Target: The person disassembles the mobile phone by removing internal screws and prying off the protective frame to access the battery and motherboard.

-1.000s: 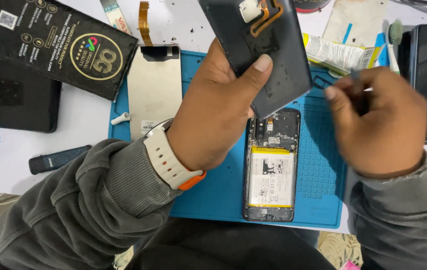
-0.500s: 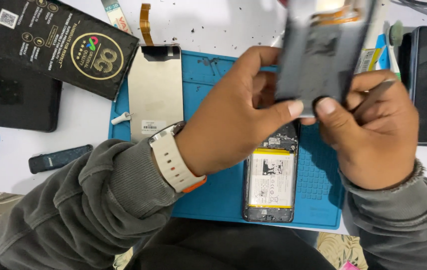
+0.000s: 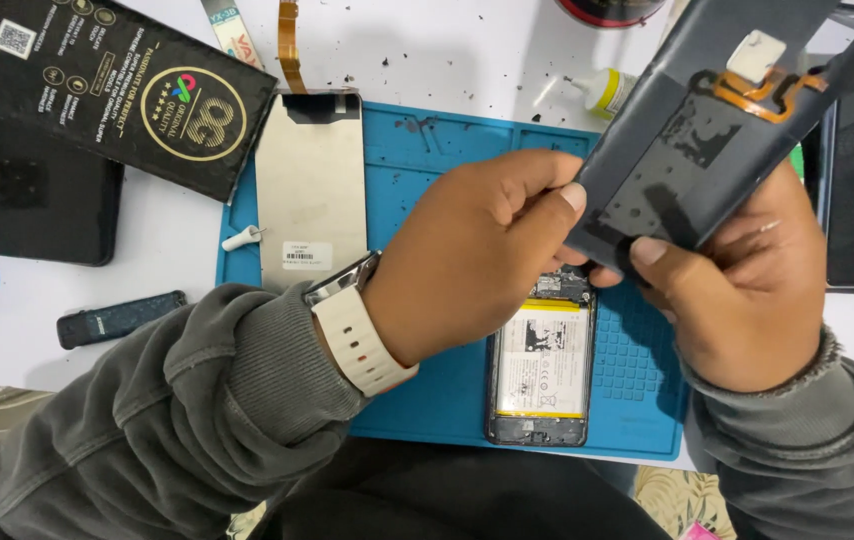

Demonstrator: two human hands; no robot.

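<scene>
both hands hold the dark grey phone back cover (image 3: 707, 120) tilted above the blue work mat (image 3: 427, 160). the left hand (image 3: 477, 260) is clamped on its lower edge; the right hand (image 3: 747, 290) is clamped on it from beneath, thumb on the inner face. the opened phone (image 3: 542, 365), battery exposed, lies on the mat below. a metal-backed screen panel (image 3: 310, 190) rests at the mat's left edge on the counter (image 3: 167, 270).

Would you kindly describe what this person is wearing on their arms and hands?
Both arms are covered by loose, dark grey sleeves with ribbed cuffs, the left sleeve heavily creased and the right sleeve frayed a little at its cuff. On the left wrist sits a watch with a metal case and a wide off-white strap. The left hand and right hand are bare, without gloves.
</scene>
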